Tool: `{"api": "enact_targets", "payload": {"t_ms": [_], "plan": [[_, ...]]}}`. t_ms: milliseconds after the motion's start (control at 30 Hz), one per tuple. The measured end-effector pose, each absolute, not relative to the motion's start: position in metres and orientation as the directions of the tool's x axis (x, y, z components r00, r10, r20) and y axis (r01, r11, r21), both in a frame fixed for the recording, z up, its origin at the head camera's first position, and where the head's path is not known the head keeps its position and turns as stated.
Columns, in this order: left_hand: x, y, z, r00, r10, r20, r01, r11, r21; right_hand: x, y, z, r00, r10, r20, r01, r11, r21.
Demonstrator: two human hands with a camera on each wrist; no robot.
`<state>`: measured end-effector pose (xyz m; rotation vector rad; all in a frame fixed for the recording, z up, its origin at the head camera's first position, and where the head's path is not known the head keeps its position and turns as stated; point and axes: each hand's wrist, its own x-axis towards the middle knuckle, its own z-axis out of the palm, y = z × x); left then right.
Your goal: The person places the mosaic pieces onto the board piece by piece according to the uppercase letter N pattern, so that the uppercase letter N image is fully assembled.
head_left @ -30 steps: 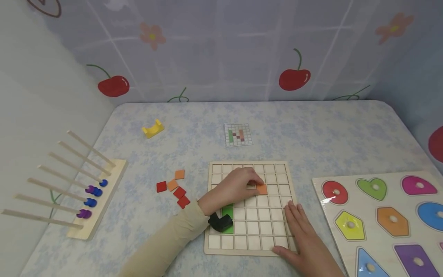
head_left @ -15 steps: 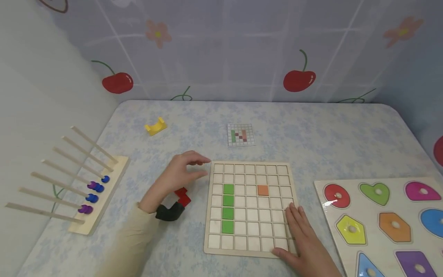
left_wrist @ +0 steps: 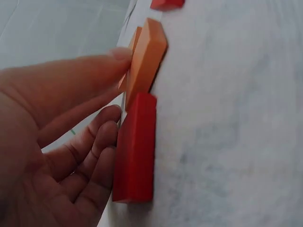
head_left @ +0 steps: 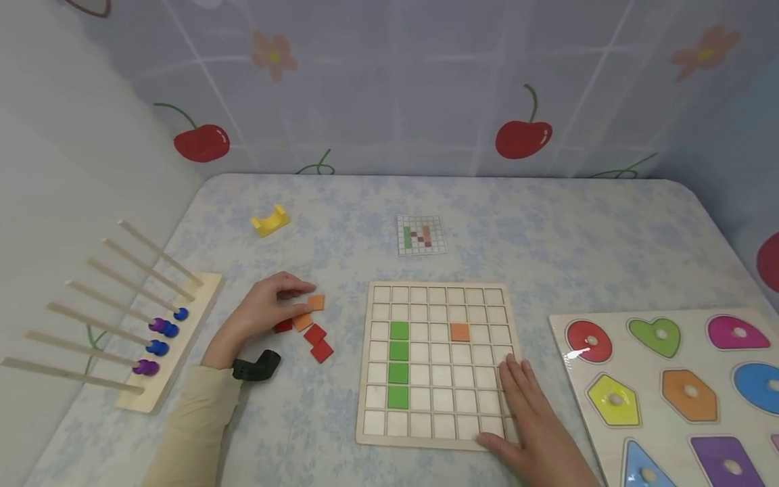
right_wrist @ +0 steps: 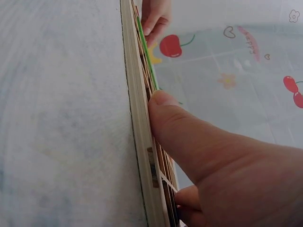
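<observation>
My left hand [head_left: 268, 304] is over the loose square tiles left of the board. Its thumb is at the nearer orange tile [head_left: 302, 322], and a gap shows between thumb and forefinger. Another orange tile [head_left: 316, 302] lies just beyond. A red tile [left_wrist: 137, 151] sits beside the curled lower fingers in the left wrist view. Two more red tiles [head_left: 315, 334] lie to the right of the hand. My right hand [head_left: 538, 426] rests on the right edge of the wooden grid board [head_left: 438, 444], fingers extended. The board holds a column of green tiles [head_left: 398, 373] and one orange tile [head_left: 460, 332].
A small pattern card [head_left: 421, 235] lies behind the board. A yellow curved piece [head_left: 270, 221] is at the back left. The wooden peg stand [head_left: 164, 358] with beads is at the left, its pegs leaning outward. A shape puzzle board [head_left: 654, 358] occupies the right side.
My left hand let go of the orange tile on the board, leaving it in a cell, and moved left to the loose tiles. The right hand stayed on the board's edge.
</observation>
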<state>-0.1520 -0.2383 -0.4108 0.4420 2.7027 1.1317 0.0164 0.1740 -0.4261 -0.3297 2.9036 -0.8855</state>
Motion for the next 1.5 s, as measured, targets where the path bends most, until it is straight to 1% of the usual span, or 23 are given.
{"api": "enact_targets", "payload": {"t_ms": [100,333,400,600,700,867,1000,1100,1233,1400,1500], "plan": [[-0.153,-0.235,-0.411,-0.94,0.341,-0.029,0.221,0.669,0.71,0.016,0.174,-0.425,-0.974,-0.222,-0.038,-0.164,0.814,-0.557],[-0.152,-0.227,-0.407,-0.947,0.321,-0.017,0.217,0.679,0.702,0.017,0.175,-0.425,-0.973,-0.23,0.028,-0.207,0.81,-0.548],[-0.152,-0.225,-0.406,-0.949,0.314,-0.021,0.21,0.679,0.703,0.016,0.175,-0.425,-0.974,-0.226,0.022,-0.2,0.812,-0.549],[-0.151,-0.222,-0.405,-0.954,0.299,-0.017,0.203,0.687,0.698,0.015,0.175,-0.421,-0.977,-0.207,-0.052,-0.146,0.827,-0.543],[-0.151,-0.22,-0.406,-0.953,0.302,-0.002,0.216,0.687,0.694,0.015,0.175,-0.421,-0.978,-0.202,-0.051,-0.144,0.83,-0.539],[-0.15,-0.217,-0.4,-0.957,0.291,0.002,0.198,0.647,0.737,0.015,0.175,-0.421,-0.978,-0.199,-0.056,-0.138,0.832,-0.537],[-0.147,-0.199,-0.386,-0.958,0.282,0.05,0.211,0.576,0.789,0.014,0.176,-0.42,-0.976,-0.198,-0.088,-0.121,0.834,-0.539],[-0.146,-0.175,-0.374,-0.942,0.319,0.099,0.261,0.519,0.814,0.014,0.176,-0.42,-0.974,-0.199,-0.105,-0.109,0.826,-0.552],[-0.142,-0.137,-0.366,-0.906,0.408,0.108,0.301,0.445,0.843,0.013,0.175,-0.421,-0.972,-0.205,-0.114,-0.106,0.816,-0.568],[-0.138,-0.086,-0.371,-0.808,0.578,0.111,0.359,0.335,0.871,0.013,0.173,-0.422,-0.971,-0.203,-0.126,-0.097,0.817,-0.568],[-0.133,-0.061,-0.379,-0.754,0.652,0.081,0.372,0.321,0.871,0.013,0.172,-0.422,-0.972,-0.204,-0.12,-0.101,0.816,-0.569]]}}
